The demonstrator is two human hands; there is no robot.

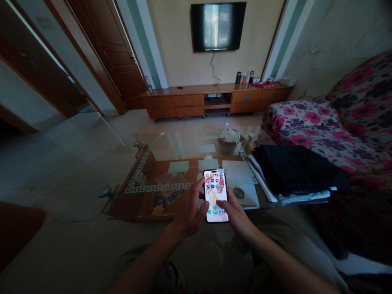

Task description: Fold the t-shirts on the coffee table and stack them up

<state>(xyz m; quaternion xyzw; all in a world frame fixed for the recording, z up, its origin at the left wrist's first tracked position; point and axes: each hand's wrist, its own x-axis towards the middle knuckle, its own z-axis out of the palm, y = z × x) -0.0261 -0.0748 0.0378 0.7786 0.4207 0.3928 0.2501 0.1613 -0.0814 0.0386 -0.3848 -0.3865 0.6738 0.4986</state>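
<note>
A smartphone (217,198) with a lit home screen of several app icons is held upright above the near edge of the glass coffee table (183,141). My left hand (192,210) grips its left side, the thumb along the lower edge and the fingers partly behind it. On the other side, my right hand (237,214) closes round the phone's lower right, its thumb lying over the lower screen. The fingers behind the phone are mostly hidden.
Folded dark cloth (297,167) is stacked on the table's right side. A floral-covered sofa (309,114) stands at the right. Beyond the table is a long wooden TV cabinet (188,100) with bottles and cans, below a wall-mounted television (219,26).
</note>
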